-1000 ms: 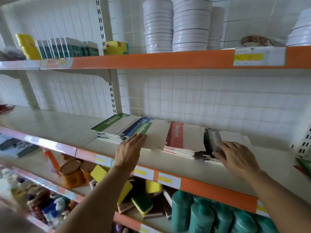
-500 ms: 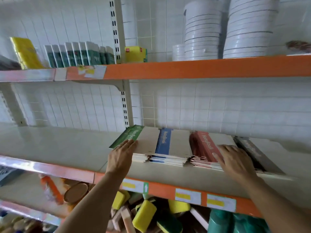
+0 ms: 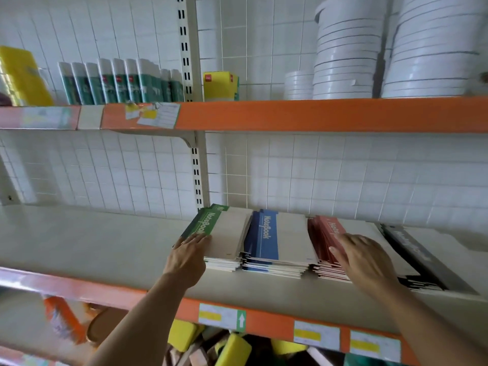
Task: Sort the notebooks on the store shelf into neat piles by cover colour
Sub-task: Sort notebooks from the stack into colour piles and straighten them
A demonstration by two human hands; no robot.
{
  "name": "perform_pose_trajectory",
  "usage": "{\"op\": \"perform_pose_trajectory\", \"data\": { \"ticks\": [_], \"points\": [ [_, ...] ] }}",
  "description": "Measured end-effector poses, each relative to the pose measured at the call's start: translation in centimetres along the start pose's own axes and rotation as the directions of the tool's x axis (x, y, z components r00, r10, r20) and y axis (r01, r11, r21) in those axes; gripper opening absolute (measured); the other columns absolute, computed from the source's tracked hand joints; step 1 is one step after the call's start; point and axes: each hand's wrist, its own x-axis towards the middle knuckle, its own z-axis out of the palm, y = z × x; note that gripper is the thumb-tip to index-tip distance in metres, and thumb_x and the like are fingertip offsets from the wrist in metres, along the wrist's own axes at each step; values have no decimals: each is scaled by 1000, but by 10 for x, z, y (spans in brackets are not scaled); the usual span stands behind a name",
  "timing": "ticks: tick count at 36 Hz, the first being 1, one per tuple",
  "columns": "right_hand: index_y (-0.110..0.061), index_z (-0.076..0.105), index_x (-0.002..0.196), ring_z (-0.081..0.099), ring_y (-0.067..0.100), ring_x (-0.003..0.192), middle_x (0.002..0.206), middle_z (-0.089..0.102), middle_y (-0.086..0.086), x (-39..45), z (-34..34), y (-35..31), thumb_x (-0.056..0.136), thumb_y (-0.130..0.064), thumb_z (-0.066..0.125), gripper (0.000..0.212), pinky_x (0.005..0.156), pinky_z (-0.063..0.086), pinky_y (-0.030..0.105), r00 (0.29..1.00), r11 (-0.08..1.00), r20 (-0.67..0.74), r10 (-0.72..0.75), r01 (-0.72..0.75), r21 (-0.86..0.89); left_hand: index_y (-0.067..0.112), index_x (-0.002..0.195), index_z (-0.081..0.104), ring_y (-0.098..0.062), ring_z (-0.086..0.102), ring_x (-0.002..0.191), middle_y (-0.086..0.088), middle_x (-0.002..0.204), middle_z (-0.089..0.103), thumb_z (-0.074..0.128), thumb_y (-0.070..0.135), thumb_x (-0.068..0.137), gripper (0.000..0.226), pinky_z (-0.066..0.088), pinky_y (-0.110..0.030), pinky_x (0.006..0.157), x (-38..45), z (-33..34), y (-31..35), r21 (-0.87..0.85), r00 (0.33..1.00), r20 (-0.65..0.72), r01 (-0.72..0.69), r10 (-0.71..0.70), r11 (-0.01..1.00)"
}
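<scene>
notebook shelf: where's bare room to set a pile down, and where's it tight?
Free: the shelf left of the green pile, out to the frame's left edge, and a thin strip before the piles, along the orange lip.

Crowded: green, blue pile, red pile and black pile sit close together. Left hand rests against the green pile, right hand on the red.

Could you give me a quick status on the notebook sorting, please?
Left hand flat against green pile. Right hand resting on red pile. Blue and black piles set. Nothing blocking.
</scene>
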Motion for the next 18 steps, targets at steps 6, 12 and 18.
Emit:
{"op": "perform_pose_trajectory", "data": {
  "ticks": [6,12,18],
  "points": [
    [-6,72,98,69,28,75,88,73,10,2,-3,-7,89,-45,32,56,66,56,37,998,999,51,42,-41,-20,19,136,51,-15,36,137,3,146,45,39,10,76,61,18,-26,111,4,-10,9,-77,998,2,56,-56,995],
    [-7,69,102,68,28,77,89,72,10,-11,-16,-8,90,-46,30,56,68,55,37,990,997,120,76,-76,-5,18,135,53,-21,43,133,-2,140,52,29,42,84,62,29,-35,111,7,-14,41,-131,999,-32,-47,43,990],
    [-6,68,102,68,30,78,90,72,10,-33,-34,8,85,-28,69,28,67,54,38,981,989,126,146,-147,3,15,132,54,-22,48,125,-4,134,56,36,49,96,53,32,-33,105,9,-10,98,-180,986,-19,-164,163,970]
  ]
}}
